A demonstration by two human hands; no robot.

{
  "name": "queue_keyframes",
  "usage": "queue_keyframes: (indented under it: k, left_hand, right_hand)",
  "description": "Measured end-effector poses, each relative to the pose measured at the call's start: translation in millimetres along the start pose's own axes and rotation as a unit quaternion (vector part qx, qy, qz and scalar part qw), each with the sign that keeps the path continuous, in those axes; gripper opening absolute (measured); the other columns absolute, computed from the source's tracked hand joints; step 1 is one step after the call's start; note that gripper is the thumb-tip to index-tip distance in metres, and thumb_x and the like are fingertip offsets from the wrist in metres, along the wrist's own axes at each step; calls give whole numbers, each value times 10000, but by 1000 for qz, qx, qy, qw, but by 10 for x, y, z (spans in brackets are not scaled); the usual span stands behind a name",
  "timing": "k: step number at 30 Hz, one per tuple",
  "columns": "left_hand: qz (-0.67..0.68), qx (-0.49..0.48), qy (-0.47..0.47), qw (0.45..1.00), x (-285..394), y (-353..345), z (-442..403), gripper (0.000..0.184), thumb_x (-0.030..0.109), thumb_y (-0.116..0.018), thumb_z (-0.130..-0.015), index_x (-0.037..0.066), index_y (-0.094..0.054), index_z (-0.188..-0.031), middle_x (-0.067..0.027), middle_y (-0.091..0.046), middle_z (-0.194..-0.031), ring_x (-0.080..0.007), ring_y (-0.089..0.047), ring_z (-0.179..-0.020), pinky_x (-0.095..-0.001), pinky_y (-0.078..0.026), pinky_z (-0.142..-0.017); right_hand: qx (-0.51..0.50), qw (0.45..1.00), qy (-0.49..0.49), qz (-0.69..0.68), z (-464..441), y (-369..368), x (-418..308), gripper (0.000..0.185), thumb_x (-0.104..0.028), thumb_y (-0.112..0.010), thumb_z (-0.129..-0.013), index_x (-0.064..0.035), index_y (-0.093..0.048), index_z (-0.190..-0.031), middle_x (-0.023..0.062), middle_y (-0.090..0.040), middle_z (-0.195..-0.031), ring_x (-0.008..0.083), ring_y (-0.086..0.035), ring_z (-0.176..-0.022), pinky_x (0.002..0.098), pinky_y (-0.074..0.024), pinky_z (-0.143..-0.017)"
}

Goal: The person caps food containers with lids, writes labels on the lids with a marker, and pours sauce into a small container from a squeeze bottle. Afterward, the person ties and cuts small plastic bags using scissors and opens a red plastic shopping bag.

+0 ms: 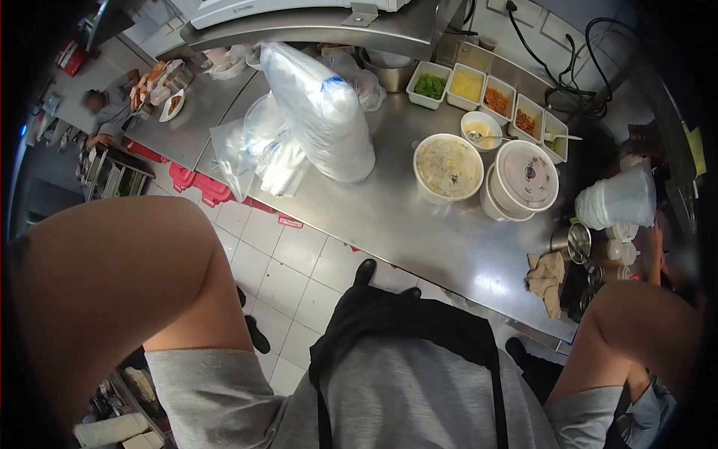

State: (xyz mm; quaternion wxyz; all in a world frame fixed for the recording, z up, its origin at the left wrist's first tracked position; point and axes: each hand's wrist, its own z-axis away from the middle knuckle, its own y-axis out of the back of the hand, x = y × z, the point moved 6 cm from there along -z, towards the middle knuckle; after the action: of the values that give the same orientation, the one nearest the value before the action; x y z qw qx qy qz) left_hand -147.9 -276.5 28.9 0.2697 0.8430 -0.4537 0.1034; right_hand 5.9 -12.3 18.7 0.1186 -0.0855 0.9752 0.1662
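Both my arms are raised with bent elbows, and both of my hands are outside the picture. My left arm (127,262) fills the left side, and my right arm (636,314) is at the lower right. In front of me on the steel counter (389,232) stands a tall stack of clear plastic-wrapped containers or lids (325,123) beside loose plastic bags (277,153). To its right are a lidded tub of pale food (448,167) and stacked lidded tubs (527,176). A small white bowl (479,123) holds a spoon.
White trays hold chopped greens (430,85), yellow food (467,84) and reddish-brown bits (496,99). At the right are a stack of clear cups (621,196), a brown cloth (547,280) and another person's hand (657,251). Another person (112,105) is at the far left. Cables (576,75) hang behind.
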Motion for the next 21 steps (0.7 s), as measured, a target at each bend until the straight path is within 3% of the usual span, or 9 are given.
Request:
queue_keyframes:
  k: [5,15,21]
  left_hand:
    - [-67,-18,-31,997,195,-223,149,303,272,-406,-954,0,-475,-1069,-97,-475,-1025,-160,-396,-886,-294,-298,-759]
    - [-85,-7,-78,993,150,-232,206,314,294,-407,-953,4,-525,-929,-61,-502,-849,-115,-397,-672,-254,-308,-589]
    - [-74,103,-82,989,-170,-52,417,351,307,-408,-952,7,-555,-845,-39,-518,-743,-89,-398,-544,-230,-313,-487]
  right_hand:
    - [-60,998,-21,3,25,-287,-44,661,-467,-424,-864,50,-383,-1273,215,-424,-1272,359,-398,-1184,420,-256,-1026]
    - [-78,992,-58,74,136,-420,-191,514,-331,-489,-857,25,-453,-1226,188,-491,-1189,331,-469,-1105,385,-327,-963]
    - [-19,980,-100,172,405,-54,-420,433,-249,-528,-853,9,-496,-1199,172,-531,-1140,314,-512,-1057,364,-370,-926]
